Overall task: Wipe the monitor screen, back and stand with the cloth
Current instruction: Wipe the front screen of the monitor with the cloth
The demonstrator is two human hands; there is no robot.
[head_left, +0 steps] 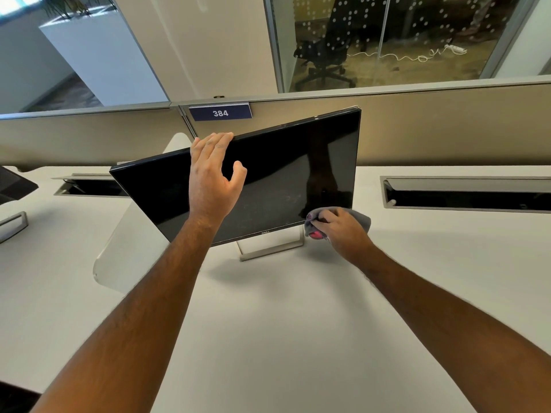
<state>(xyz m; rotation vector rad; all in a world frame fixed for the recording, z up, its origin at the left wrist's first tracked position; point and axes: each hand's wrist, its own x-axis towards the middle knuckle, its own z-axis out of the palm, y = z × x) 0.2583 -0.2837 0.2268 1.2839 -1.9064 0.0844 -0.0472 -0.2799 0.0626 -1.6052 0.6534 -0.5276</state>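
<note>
Monitor screen (268, 174) glossy black, faint pale smudges low centre. Stand (269, 248) silver-grey. Cloth (359, 220) grey, pink-red patch at lower edge. Desk (283, 323) off-white. Number plate (220, 112) navy, white digits "384". Partition (447, 129) beige. Glass wall (387, 40) with white dot pattern.

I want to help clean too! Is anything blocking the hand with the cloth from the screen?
No, nothing visible blocks it. The right hand holds the cloth right at the lower right corner of the monitor screen. The left hand only steadies the top edge.
</note>
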